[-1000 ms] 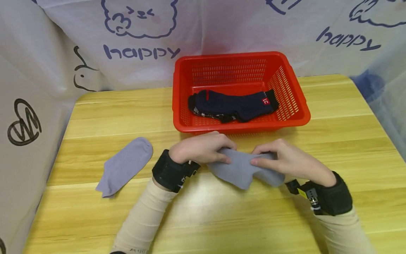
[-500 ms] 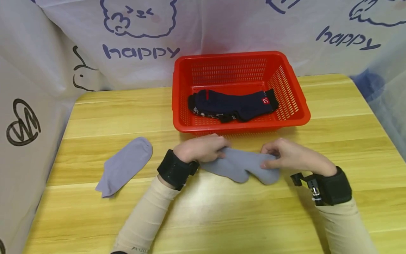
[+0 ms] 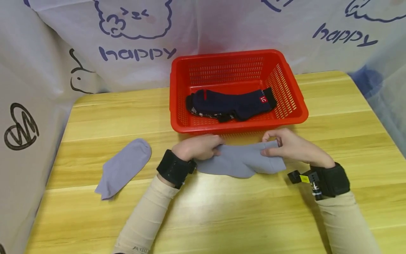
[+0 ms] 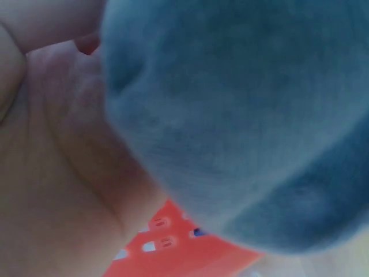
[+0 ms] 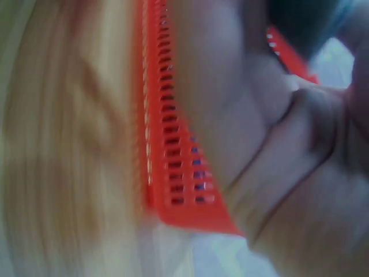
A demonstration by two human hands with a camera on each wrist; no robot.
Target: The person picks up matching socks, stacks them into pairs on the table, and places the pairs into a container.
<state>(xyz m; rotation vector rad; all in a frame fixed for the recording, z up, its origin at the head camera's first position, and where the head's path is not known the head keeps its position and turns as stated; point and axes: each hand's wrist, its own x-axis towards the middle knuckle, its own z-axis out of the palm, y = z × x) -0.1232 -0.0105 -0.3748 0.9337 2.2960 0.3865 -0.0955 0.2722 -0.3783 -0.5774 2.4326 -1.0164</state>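
A grey sock is stretched sideways between both hands, just in front of the red basket. My left hand grips its left end, with the fingertips partly hidden behind the fabric. At the cuff end, my right hand pinches the sock between thumb and fingers. In the left wrist view the grey sock bulges close to the camera beside the palm. The right wrist view is blurred and shows mostly the palm. A second sock, greyish lilac, lies flat on the table to the left.
The red basket stands at the back of the wooden table. Inside it lie dark socks, navy on top of black. A white printed cloth hangs behind the table and along its sides.
The right hand has shifted slightly up and right along the sock to its cuff, and the sock is now straighter. The left hand has moved a little left. The view has tilted slightly.
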